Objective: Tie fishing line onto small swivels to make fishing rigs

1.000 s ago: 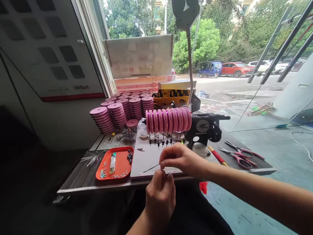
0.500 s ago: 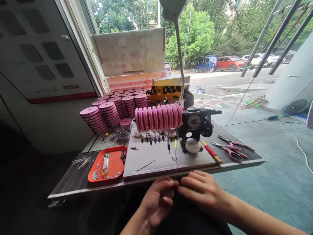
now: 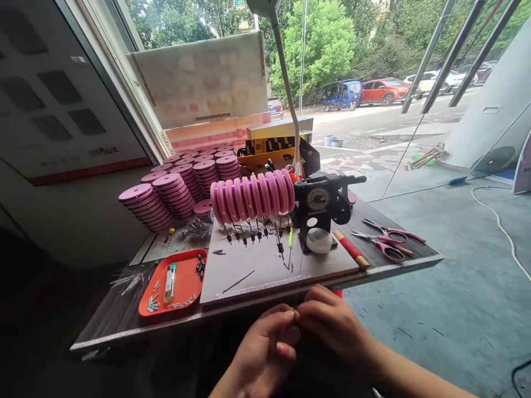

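My left hand [image 3: 267, 345] and my right hand [image 3: 334, 320] meet just in front of the table's near edge. Both have fingertips pinched together on a thin fishing line [image 3: 297, 284], which runs up toward the board; the tiny spot between the fingers is hard to make out. Beyond them, a row of pink foam spools [image 3: 253, 196] sits on a black hand-cranked winder [image 3: 318, 202] with a dial. Several small black pieces [image 3: 244, 239] dangle on lines beneath the spools. A yellow-green handled tool [image 3: 290, 237] hangs or stands beside these.
A pale board [image 3: 265, 268] lies on the dark table. At left is an orange tray [image 3: 145, 298] with a small tube and tiny parts; stacks of pink spools [image 3: 136, 192] stand behind. Scissors [image 3: 390, 251], a red-wrapped stick [image 3: 350, 250] and a white round piece [image 3: 318, 241] are at right.
The view has shifted and tilted slightly, so the table sits further left. My right hand has drawn in against my left, its fingers now more curled at the pinch.
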Available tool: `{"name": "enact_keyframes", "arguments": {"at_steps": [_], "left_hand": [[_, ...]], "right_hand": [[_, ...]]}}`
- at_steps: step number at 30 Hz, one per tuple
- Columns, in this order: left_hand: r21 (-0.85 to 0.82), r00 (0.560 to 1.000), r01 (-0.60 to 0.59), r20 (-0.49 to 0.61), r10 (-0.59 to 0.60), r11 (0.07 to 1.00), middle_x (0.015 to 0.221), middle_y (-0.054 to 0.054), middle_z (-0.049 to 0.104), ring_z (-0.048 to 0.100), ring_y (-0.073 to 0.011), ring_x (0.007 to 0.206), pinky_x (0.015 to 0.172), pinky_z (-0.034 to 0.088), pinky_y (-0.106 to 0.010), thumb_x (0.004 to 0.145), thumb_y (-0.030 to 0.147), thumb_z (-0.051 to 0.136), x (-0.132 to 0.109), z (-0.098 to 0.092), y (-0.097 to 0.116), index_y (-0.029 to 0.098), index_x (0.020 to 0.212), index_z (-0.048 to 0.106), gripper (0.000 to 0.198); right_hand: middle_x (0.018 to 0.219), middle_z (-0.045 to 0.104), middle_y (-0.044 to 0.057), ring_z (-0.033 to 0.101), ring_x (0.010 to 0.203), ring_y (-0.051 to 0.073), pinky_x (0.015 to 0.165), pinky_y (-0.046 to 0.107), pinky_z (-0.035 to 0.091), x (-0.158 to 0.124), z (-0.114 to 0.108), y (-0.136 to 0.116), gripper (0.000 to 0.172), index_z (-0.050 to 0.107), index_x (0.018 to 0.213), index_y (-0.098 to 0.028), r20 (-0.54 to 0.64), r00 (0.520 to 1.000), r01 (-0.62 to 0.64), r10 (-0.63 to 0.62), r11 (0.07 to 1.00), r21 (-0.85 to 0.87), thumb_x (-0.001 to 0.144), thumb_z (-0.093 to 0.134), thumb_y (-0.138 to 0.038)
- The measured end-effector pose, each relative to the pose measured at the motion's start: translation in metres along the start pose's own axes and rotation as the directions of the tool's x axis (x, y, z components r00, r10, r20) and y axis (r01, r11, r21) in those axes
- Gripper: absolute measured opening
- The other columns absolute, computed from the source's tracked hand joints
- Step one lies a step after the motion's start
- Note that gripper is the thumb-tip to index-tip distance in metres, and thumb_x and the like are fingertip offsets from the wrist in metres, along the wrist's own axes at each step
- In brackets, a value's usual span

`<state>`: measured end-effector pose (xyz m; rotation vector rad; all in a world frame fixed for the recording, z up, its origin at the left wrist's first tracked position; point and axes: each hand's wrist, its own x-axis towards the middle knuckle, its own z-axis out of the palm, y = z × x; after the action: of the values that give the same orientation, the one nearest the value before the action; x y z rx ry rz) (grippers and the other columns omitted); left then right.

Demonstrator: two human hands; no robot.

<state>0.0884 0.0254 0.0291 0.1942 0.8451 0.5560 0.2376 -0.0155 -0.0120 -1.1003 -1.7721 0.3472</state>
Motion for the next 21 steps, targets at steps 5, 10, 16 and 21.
{"name": "enact_keyframes", "arguments": {"at_steps": [5, 10, 16, 21], "left_hand": [[0.402, 0.986, -0.162, 0.105, 0.130, 0.901, 0.051, 0.003, 0.048, 0.038, -0.0029, 0.042, 0.035, 0.024, -0.011, 0.060, 0.008, 0.068, -0.001, 0.001, 0.007, 0.010, 0.059, 0.061, 0.007], [0.765, 0.692, -0.597, 0.339, 0.637, 0.242, 0.065, 0.002, 0.046, 0.039, -0.0072, 0.051, 0.045, 0.029, -0.019, 0.068, 0.017, 0.065, -0.003, -0.003, 0.002, 0.015, 0.057, 0.062, 0.011], [0.686, 0.623, -0.693, 0.416, 0.662, 0.221, 0.070, 0.001, 0.044, 0.040, -0.0107, 0.058, 0.051, 0.032, -0.022, 0.068, 0.021, 0.066, -0.002, -0.007, 0.000, 0.018, 0.058, 0.065, 0.010], [0.615, 0.715, -0.667, 0.370, 0.593, 0.420, 0.068, 0.001, 0.046, 0.037, -0.0111, 0.059, 0.052, 0.030, -0.022, 0.061, 0.020, 0.067, -0.001, -0.009, 0.004, 0.017, 0.062, 0.067, 0.003]], "right_hand": [[0.068, 0.052, 0.000, 0.051, 0.065, 0.013, 0.060, 0.023, 0.040, -0.002, -0.008, -0.007, 0.035, 0.060, 0.074, -0.015, 0.324, 0.872, -0.484, 0.367, 0.744, 0.461, 0.081, 0.055, -0.049], [0.067, 0.045, -0.001, 0.045, 0.061, 0.011, 0.057, 0.021, 0.036, -0.005, -0.016, -0.032, 0.032, 0.055, 0.067, -0.017, 0.233, 0.928, -0.366, 0.291, 0.827, 0.427, 0.084, 0.052, -0.044], [0.073, 0.043, -0.001, 0.044, 0.067, 0.012, 0.060, 0.022, 0.036, 0.029, -0.038, -0.046, 0.023, 0.048, 0.069, -0.018, 0.223, 0.918, -0.393, 0.329, 0.835, 0.384, 0.085, 0.049, -0.034], [0.074, 0.042, -0.002, 0.043, 0.066, 0.011, 0.060, 0.022, 0.035, 0.053, -0.058, -0.039, 0.016, 0.049, 0.066, -0.017, 0.457, 0.824, -0.444, 0.335, 0.883, 0.153, 0.081, 0.051, -0.022]]}}
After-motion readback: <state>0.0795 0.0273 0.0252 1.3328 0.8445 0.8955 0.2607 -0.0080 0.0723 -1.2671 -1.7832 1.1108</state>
